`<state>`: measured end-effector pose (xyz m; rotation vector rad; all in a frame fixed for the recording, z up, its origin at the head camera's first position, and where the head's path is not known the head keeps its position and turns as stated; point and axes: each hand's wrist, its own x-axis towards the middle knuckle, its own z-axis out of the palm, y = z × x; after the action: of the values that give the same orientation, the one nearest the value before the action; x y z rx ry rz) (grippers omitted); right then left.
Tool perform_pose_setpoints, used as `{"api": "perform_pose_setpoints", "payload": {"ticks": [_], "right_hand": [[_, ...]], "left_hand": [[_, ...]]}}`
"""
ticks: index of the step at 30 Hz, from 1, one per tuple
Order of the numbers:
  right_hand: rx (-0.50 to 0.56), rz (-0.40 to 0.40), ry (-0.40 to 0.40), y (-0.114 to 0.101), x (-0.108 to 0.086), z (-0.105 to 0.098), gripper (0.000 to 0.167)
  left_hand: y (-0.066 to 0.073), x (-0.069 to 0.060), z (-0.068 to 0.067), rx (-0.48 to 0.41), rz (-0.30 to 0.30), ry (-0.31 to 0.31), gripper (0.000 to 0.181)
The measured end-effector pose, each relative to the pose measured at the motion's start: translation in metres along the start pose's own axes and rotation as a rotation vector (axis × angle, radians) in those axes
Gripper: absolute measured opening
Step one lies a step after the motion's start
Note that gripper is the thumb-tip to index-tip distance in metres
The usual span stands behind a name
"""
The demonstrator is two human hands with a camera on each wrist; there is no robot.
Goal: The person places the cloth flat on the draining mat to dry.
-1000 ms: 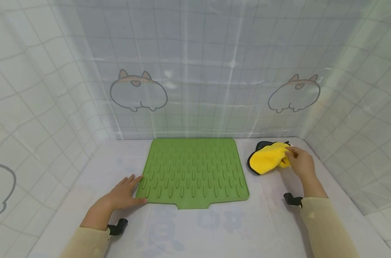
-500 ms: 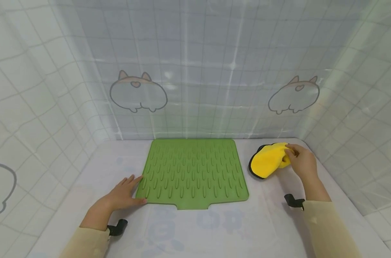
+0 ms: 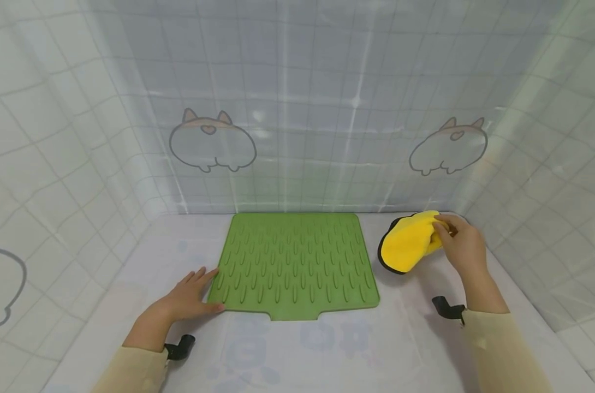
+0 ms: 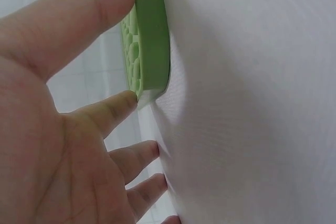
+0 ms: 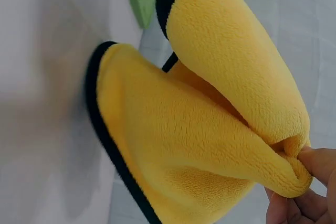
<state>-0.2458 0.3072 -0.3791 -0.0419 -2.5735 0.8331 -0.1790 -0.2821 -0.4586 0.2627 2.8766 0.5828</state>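
Note:
A green mat (image 3: pixel 292 262) with raised oval ridges lies flat in the middle of the table. My left hand (image 3: pixel 184 300) is spread at its near left corner, thumb and index finger touching the edge; the left wrist view shows both fingertips on the mat's rim (image 4: pixel 155 40), other fingertips on the white surface. Right of the mat, my right hand (image 3: pixel 464 245) pinches a yellow cloth (image 3: pixel 405 245) with black edging between thumb and fingers. In the right wrist view the cloth (image 5: pixel 173 124) hangs in folds from the pinching hand (image 5: pixel 315 187).
The table (image 3: pixel 179 240) has a white cover with faint blue prints. A tiled-pattern curtain (image 3: pixel 317 109) with cartoon drawings stands behind it, and similar sheets rise at left and right. Each wrist carries a black mount (image 3: pixel 179 347).
The cloth's pinched part has risen a little, and its near end has shifted slightly towards the person. My right hand has moved slightly up and right. The left hand stays at the mat's corner.

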Motion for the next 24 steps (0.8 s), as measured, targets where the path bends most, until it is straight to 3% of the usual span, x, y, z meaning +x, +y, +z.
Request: {"api": "perform_pose_setpoints", "payload": {"ticks": [10,24], "right_hand": [[-0.018,-0.088,0.109,-0.03,-0.009,0.002,0.031],[0.091,-0.292,0.244,-0.067,-0.014,0.017,0.021]], "left_hand": [[-0.003,0.002,0.003,0.001,-0.009,-0.005,0.105],[-0.002,0.0,0.001,-0.006,0.006,-0.008,0.104]]}}
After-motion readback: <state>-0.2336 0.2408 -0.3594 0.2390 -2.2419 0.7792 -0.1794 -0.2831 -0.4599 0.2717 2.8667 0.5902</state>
